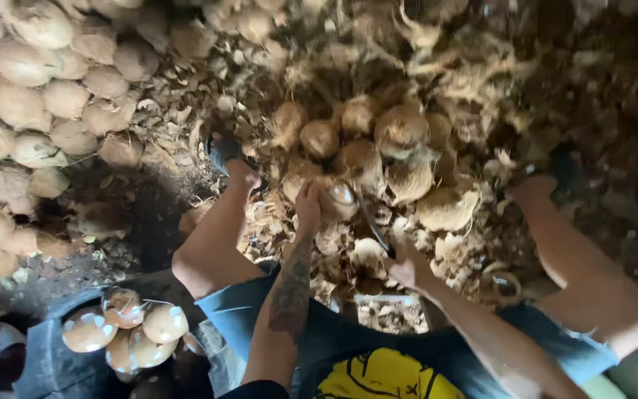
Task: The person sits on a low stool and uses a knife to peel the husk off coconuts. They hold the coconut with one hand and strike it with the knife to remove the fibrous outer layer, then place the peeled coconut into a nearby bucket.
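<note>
My left hand (308, 209) grips a brown coconut (337, 201) with a patch of white flesh showing, held on the ground between my knees. My right hand (406, 264) holds the handle of a long dark blade (369, 220) whose tip lies against that coconut. A heap of husky brown coconuts (378, 148) lies just beyond both hands.
A big pile of pale coconuts (31, 96) fills the left side. A dark tub (46, 355) at lower left holds several peeled coconuts (123, 329). Husk scraps (444, 251) and fibres litter the ground. My bare knees and feet frame the spot.
</note>
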